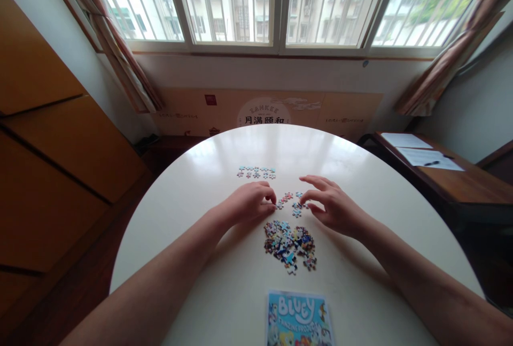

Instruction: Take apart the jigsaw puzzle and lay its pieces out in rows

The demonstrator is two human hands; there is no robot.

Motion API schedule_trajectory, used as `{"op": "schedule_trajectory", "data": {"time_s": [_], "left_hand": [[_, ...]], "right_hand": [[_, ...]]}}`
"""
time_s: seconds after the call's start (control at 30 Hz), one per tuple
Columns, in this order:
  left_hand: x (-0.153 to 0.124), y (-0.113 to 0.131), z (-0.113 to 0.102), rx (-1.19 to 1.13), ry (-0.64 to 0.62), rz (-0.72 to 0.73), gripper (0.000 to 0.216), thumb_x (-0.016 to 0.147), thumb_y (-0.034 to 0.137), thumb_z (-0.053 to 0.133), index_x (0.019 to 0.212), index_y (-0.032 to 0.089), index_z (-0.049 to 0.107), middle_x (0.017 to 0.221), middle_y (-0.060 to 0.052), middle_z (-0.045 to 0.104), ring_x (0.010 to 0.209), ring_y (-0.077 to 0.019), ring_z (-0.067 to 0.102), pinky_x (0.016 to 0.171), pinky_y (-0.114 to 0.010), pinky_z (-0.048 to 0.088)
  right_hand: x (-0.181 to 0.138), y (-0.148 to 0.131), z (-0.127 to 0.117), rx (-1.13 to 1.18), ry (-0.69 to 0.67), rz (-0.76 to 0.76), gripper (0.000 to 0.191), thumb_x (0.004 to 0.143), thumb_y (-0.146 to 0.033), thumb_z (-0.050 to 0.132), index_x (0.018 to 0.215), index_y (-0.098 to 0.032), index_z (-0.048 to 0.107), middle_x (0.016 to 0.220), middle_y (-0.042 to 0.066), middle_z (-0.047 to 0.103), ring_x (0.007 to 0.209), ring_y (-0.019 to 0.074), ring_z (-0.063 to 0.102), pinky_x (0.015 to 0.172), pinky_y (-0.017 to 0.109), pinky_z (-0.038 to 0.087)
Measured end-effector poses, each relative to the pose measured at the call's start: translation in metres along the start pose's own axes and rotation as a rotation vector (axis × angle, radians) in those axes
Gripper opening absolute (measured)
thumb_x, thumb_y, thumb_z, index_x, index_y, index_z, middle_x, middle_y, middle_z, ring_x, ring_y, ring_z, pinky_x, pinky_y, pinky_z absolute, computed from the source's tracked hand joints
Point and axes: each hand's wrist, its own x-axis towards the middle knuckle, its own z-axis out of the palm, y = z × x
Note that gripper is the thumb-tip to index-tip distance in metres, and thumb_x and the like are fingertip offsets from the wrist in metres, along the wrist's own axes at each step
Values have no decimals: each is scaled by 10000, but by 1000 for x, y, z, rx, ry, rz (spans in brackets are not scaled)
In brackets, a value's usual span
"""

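My left hand (250,202) rests curled on the round white table (200,185), its fingertips pinched at a small puzzle piece (279,205). My right hand (331,204) lies opposite, thumb and forefinger pinching another loose piece (298,206) while the other fingers stretch out. Between the hands lie a few scattered pieces (287,197). A heap of colourful puzzle pieces (289,244) sits just in front of both hands. A joined strip of light-blue pieces (256,172) lies farther back.
A blue puzzle box lid (298,319) marked "Bluey" lies at the table's near edge. A wooden side table (460,177) with papers and a pen stands to the right. Wooden cabinets (52,137) line the left wall; a barred window (260,4) is ahead.
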Motion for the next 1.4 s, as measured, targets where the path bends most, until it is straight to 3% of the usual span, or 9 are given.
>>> {"op": "schedule_trajectory", "data": {"time_s": [0.13, 0.3, 0.43, 0.6, 0.8, 1.07, 1.4], "left_hand": [[0, -5, 0, -88, 30, 40, 93, 818, 170, 683, 862, 202, 758, 898, -36, 669, 758, -143, 589, 749, -289, 468], [-1, -5, -6, -226, -98, 108, 105, 808, 198, 707, 873, 204, 789, 801, -23, 662, 689, -118, 587, 686, -256, 469], [-3, 0, -9, -260, -197, 115, 136, 799, 216, 724, 909, 227, 802, 770, -9, 646, 661, -109, 583, 667, -244, 466], [-2, 2, -10, -222, -244, 128, 185, 790, 181, 721, 928, 263, 812, 780, -1, 643, 667, -107, 583, 672, -236, 462], [-1, 3, -6, -190, -188, 119, 155, 796, 186, 704, 883, 259, 810, 814, -10, 677, 680, -113, 594, 692, -245, 467], [-1, 0, -5, -178, -104, 92, 132, 800, 169, 664, 880, 197, 765, 820, -23, 693, 725, -131, 607, 699, -255, 469], [0, 9, -2, -25, -91, -39, 118, 746, 290, 723, 761, 194, 656, 753, -4, 648, 671, -143, 526, 608, -274, 379]], "right_hand": [[-1, -2, -2, 54, -41, -33, 411, 781, 16, 575, 926, -321, 761, 1479, -34, 478, 1410, 267, 403, 1087, 551, 443], [-1, -17, -1, 112, -150, -118, 634, 767, 60, 560, 1147, -422, 719, 1552, -46, 394, 1476, 264, 316, 1129, 557, 405], [1, -23, -2, 102, -209, -153, 639, 739, 54, 628, 1137, -436, 723, 1564, -51, 374, 1487, 298, 292, 1153, 612, 350], [1, -16, -1, 89, -165, -102, 579, 755, 51, 623, 1049, -431, 756, 1542, -65, 407, 1480, 300, 311, 1146, 610, 368], [1, -11, 1, 56, -80, -38, 421, 820, -13, 609, 1001, -356, 774, 1493, -16, 479, 1460, 308, 347, 1113, 577, 424], [-1, -13, -1, 113, -76, -43, 489, 781, 42, 530, 977, -334, 772, 1512, -33, 452, 1477, 271, 322, 1123, 551, 431], [1, -30, -5, 118, -234, -186, 604, 720, 83, 614, 1052, -404, 747, 1606, -108, 264, 1531, 297, 166, 1190, 658, 259]]}}
